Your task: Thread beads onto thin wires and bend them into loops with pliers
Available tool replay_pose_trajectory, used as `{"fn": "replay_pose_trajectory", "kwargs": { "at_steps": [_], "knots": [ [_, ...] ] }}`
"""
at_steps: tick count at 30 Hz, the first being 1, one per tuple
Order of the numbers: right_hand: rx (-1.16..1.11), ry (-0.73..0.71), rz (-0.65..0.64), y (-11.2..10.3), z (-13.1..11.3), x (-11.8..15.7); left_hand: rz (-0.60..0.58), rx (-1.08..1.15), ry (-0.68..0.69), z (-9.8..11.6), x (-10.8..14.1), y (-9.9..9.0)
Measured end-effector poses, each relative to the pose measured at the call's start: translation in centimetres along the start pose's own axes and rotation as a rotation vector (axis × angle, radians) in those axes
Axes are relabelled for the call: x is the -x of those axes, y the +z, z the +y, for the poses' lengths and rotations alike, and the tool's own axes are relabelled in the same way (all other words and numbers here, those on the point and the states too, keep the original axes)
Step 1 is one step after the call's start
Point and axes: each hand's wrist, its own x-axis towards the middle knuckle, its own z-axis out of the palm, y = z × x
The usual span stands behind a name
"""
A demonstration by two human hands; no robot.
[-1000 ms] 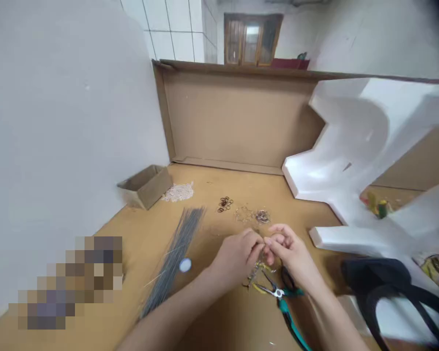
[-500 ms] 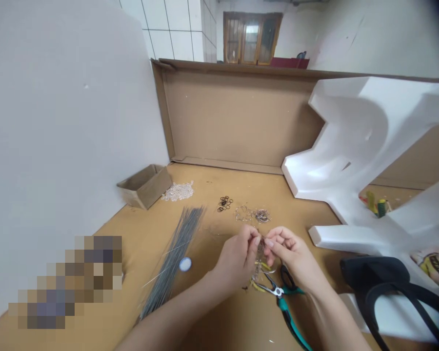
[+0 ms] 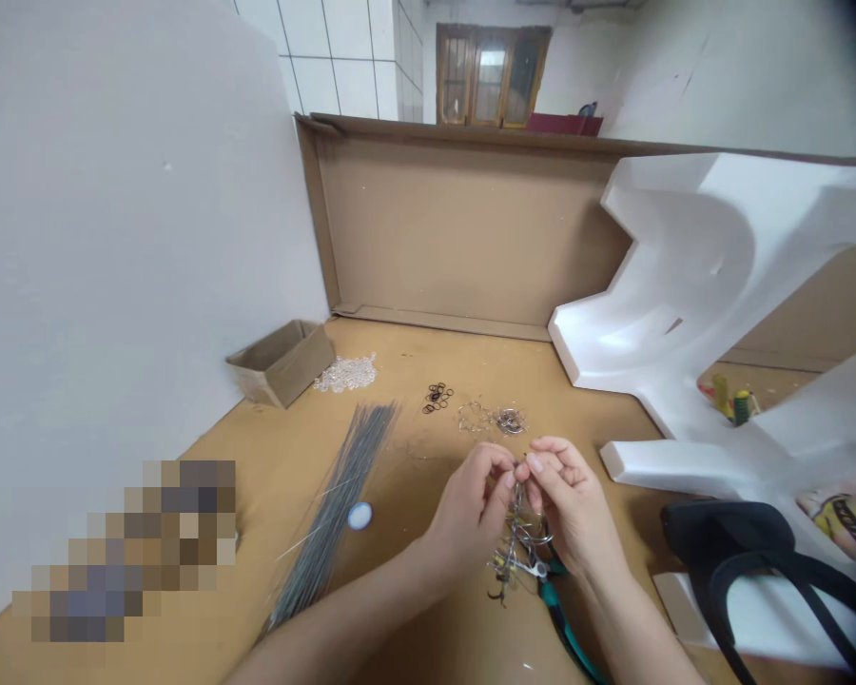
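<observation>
One tangled wire piece [image 3: 517, 521] hangs over the counter [image 3: 499, 362], below the left grip [image 3: 473, 499] and right grip [image 3: 574, 490], both pinching its top; it looks partly linked already, while dark rings [image 3: 437, 397], small clear pieces [image 3: 346, 372] and straight wires [image 3: 349, 485] lie loose, apparently not yet used

Through the head camera I recorded a smooth pale wall [image 3: 135, 209] along the left, with dark-jointed white tiling [image 3: 353, 43] beyond it. I noted a wooden-framed window [image 3: 491, 76] at the far end, its middle pane brightest. Upright cardboard [image 3: 463, 228] closed the rear of the tan bench [image 3: 403, 376]; white moulded panels [image 3: 685, 228] lined its right side. I found the lighting soft and diffuse.
</observation>
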Motion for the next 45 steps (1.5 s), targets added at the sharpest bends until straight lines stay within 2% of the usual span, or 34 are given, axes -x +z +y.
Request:
{"fn": "replay_pose_trajectory", "kwargs": {
  "at_steps": [4,8,12,15,18,22,26,30,36,39,41,45],
  "knots": [
    [-0.002,-0.021,0.053,0.0,0.6,0.1,0.044,0.247,-0.117,0.4,0.0,0.5],
    [0.023,0.005,0.067,-0.1,0.8,0.0,-0.052,0.481,-0.215,1.1,-0.2,0.4],
    [0.066,-0.029,0.095,-0.2,0.8,0.0,-0.171,0.532,-0.234,1.1,-0.4,0.4],
    [0.157,-0.041,0.091,-0.3,0.5,0.1,-0.197,0.536,-0.219,0.8,-0.4,0.4],
    [0.308,-0.049,0.059,-0.6,-0.5,0.3,-0.175,0.508,-0.199,0.9,-0.4,0.0],
    [0.566,-0.134,0.037,-1.4,-2.3,0.2,-0.147,0.459,-0.161,1.4,-0.5,-0.8],
    [0.754,-0.136,-0.108,-1.9,-2.9,-0.1,-0.141,0.444,-0.132,1.7,-0.5,-1.1],
    [0.791,-0.163,-0.129,-1.7,-2.7,0.1,-0.144,0.351,-0.065,1.3,-0.3,-0.9],
    [0.776,-0.128,-0.110,-1.4,-2.5,0.2,-0.155,-0.070,0.174,0.8,-0.1,-0.9],
    [0.758,-0.136,-0.104,-1.6,-2.5,0.1,-0.172,-0.141,0.219,0.8,-0.1,-0.8],
    [0.748,-0.164,-0.083,-1.7,-2.6,0.2,-0.179,-0.079,0.152,0.8,-0.3,-0.8],
    [0.656,-0.099,-0.094,-1.2,-2.7,0.8,-0.221,0.309,-0.155,0.5,-1.2,-1.0]
  ]
}}
